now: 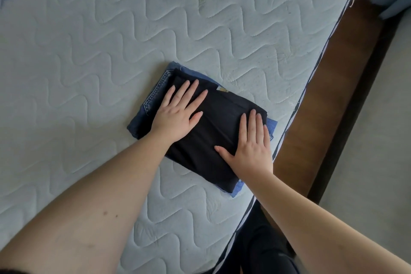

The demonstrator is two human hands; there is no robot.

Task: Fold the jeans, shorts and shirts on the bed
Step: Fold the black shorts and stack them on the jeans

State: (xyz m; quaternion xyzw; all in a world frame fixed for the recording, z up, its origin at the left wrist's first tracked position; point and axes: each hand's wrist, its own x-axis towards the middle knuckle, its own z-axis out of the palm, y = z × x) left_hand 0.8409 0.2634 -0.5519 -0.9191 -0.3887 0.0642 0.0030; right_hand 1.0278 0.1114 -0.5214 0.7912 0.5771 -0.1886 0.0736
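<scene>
Head view: both flat hands point(178, 113) press folded black garment point(218, 131) atop jeans point(153, 98).

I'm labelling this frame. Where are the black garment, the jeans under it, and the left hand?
black garment point(222, 118): head view, bare middle of its top.
jeans point(153, 95): head view, stitched left edge.
left hand point(178, 111): head view, back of hand.

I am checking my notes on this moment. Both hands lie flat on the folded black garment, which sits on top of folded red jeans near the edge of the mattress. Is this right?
Not quite. In the head view, the jeans under the folded black garment are blue denim, not red. The rest holds: the left hand and right hand lie flat on the black garment, near the edge of the mattress.
</scene>
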